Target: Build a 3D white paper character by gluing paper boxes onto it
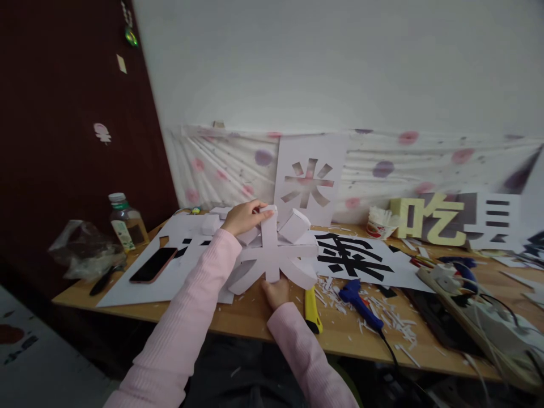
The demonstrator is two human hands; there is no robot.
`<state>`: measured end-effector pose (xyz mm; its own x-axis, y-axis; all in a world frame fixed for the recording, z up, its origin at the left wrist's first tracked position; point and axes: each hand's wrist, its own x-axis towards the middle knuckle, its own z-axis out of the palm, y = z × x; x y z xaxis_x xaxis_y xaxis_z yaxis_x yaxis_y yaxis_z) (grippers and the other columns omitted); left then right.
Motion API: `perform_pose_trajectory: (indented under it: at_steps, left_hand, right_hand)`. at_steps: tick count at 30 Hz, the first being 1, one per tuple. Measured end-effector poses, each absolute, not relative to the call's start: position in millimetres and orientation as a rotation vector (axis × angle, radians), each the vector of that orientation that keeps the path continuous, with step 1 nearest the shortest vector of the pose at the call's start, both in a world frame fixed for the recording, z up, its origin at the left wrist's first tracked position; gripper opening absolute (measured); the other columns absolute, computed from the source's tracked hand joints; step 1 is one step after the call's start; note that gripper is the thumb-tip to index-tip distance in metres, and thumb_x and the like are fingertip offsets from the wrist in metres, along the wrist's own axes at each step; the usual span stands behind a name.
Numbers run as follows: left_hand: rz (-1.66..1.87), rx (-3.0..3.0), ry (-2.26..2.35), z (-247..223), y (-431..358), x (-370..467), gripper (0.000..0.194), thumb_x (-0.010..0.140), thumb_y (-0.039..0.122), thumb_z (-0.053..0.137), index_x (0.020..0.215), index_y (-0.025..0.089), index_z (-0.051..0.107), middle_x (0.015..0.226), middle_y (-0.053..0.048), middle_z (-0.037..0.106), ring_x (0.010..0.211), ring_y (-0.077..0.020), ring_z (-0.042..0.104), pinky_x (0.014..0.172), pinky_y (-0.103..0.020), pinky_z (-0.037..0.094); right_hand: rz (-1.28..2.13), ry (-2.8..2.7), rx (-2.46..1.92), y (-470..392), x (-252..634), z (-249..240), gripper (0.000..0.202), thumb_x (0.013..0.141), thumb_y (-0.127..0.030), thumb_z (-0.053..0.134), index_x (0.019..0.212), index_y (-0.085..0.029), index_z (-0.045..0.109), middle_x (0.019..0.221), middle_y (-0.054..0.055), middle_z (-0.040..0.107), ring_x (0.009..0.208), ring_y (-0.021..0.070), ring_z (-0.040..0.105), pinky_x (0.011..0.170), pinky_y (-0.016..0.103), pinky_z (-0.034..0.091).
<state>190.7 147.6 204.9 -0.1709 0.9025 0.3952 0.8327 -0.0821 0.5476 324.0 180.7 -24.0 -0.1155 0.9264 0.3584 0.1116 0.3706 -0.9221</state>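
Note:
Upright above the table's front edge stands a white foam-board character, built with raised sides and splayed strokes. My left hand grips the top of its vertical stroke, thumb in front and fingers behind. Low down, my right hand is closed round the bottom end of that stroke, its fingertips hidden. Just right of my right hand lies a yellow utility knife. Farther right, a blue hot glue gun rests among white scraps. A printed sheet with a black character lies behind them.
A smartphone, a bottle and a plastic bag are at the left. Against the wall leans a cut-out board. At the right are a paper cup, finished yellow lettering and a power strip with cables.

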Motion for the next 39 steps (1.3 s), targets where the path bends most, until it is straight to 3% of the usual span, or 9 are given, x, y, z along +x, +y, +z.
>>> perform_pose_trajectory:
  at_steps: [6,11,13,16,20,23,27,34,39]
  left_hand:
    - [1.076,1.984,1.962,211,139,191,0.051,0.085,0.065,0.048,0.113,0.027,0.067,0.128,-0.002,0.067,0.112,-0.026,0.061,0.097,-0.036,0.044]
    - [1.092,1.855,1.818,230,151,168,0.074,0.093,0.067,0.015,0.129,0.023,0.062,0.128,-0.007,0.067,0.111,-0.0226,0.065,0.094,-0.032,0.048]
    - [1.163,1.789,1.796,232,163,161,0.078,0.094,0.066,0.009,0.131,0.021,0.06,0.131,-0.008,0.066,0.113,-0.0235,0.064,0.097,-0.035,0.047]
    - [1.17,1.766,1.617,229,179,161,0.077,0.094,0.066,0.011,0.123,0.023,0.068,0.128,-0.005,0.067,0.117,-0.0236,0.061,0.107,-0.037,0.039]
    - [1.058,1.858,1.488,225,182,176,0.077,0.095,0.065,0.013,0.103,0.024,0.077,0.121,-0.001,0.071,0.122,-0.0251,0.058,0.114,-0.038,0.031]
    - [1.087,1.879,1.496,227,180,184,0.077,0.096,0.064,0.015,0.096,0.023,0.079,0.113,0.0,0.074,0.119,-0.0257,0.06,0.114,-0.039,0.031]
    - [1.05,1.89,1.531,228,179,188,0.075,0.097,0.062,0.013,0.099,0.021,0.076,0.112,-0.002,0.074,0.113,-0.0246,0.062,0.109,-0.036,0.036]
    - [1.102,1.892,1.655,222,171,186,0.069,0.095,0.065,0.021,0.105,0.021,0.072,0.123,-0.004,0.069,0.117,-0.0255,0.059,0.106,-0.035,0.037]
    - [1.032,1.919,1.796,227,162,179,0.08,0.092,0.07,0.013,0.109,0.019,0.072,0.124,-0.007,0.069,0.123,-0.0294,0.056,0.108,-0.037,0.037]
  right_hand:
    - [0.927,-1.527,-0.967,179,325,-23,0.023,0.057,-0.027,0.06,0.079,-0.023,0.063,0.081,0.007,0.076,0.075,0.0283,0.071,0.074,0.037,0.059]
    - [0.951,-1.558,-0.978,182,329,-26,0.023,0.058,-0.027,0.062,0.08,-0.023,0.065,0.077,0.005,0.075,0.072,0.0275,0.071,0.07,0.035,0.059]
    - [0.971,-1.577,-0.985,183,330,-27,0.023,0.058,-0.027,0.064,0.081,-0.023,0.066,0.075,0.005,0.075,0.071,0.028,0.071,0.068,0.035,0.059]
    - [0.984,-1.584,-0.989,183,331,-29,0.027,0.06,-0.027,0.064,0.085,-0.021,0.068,0.079,0.008,0.076,0.077,0.0301,0.072,0.07,0.037,0.059]
    - [0.988,-1.571,-0.962,180,330,-29,0.039,0.064,-0.031,0.066,0.101,-0.018,0.068,0.098,0.011,0.076,0.1,0.0316,0.069,0.085,0.041,0.057]
    - [0.995,-1.566,-0.965,179,331,-28,0.039,0.065,-0.033,0.068,0.102,-0.019,0.068,0.097,0.01,0.076,0.105,0.0322,0.067,0.09,0.043,0.055]
    - [0.981,-1.579,-0.974,182,334,-26,0.037,0.063,-0.033,0.07,0.097,-0.02,0.069,0.097,0.009,0.076,0.104,0.0335,0.067,0.095,0.046,0.052]
    - [0.908,-1.559,-1.042,182,335,-25,0.061,0.063,-0.038,0.074,0.119,-0.018,0.062,0.118,0.012,0.071,0.112,0.0343,0.065,0.096,0.046,0.052]
    - [0.876,-1.514,-1.084,180,334,-24,0.052,0.061,-0.038,0.072,0.109,-0.017,0.066,0.103,0.012,0.075,0.096,0.0341,0.07,0.083,0.043,0.057]
